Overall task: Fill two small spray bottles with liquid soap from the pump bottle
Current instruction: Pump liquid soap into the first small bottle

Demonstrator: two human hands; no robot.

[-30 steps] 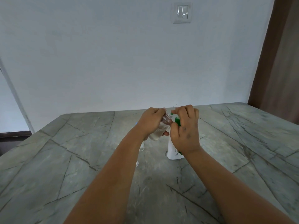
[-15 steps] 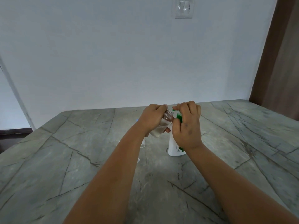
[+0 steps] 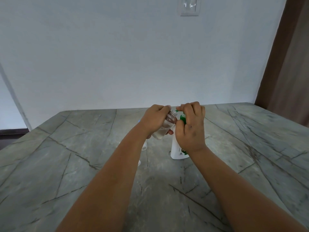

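My left hand point(image 3: 154, 118) grips a small clear spray bottle point(image 3: 164, 127) without its cap, tilted with its open neck toward the pump's nozzle. A little pale liquid sits in its lower end. The white pump bottle point(image 3: 178, 150) with a green label and green pump head stands on the table. My right hand point(image 3: 191, 127) is curled over the green pump head, hiding most of it. Behind my left forearm, parts of another small clear item point(image 3: 144, 146) show on the table; I cannot tell what it is.
The grey marble-pattern table point(image 3: 83, 156) stretches wide on both sides. A white wall stands behind it, with a switch plate point(image 3: 189, 5) high up. A brown curtain point(image 3: 287, 64) hangs at the right.
Both hands stay at the pump bottle. The small bottle's neck has kept close to the nozzle, and the view has shifted slightly.
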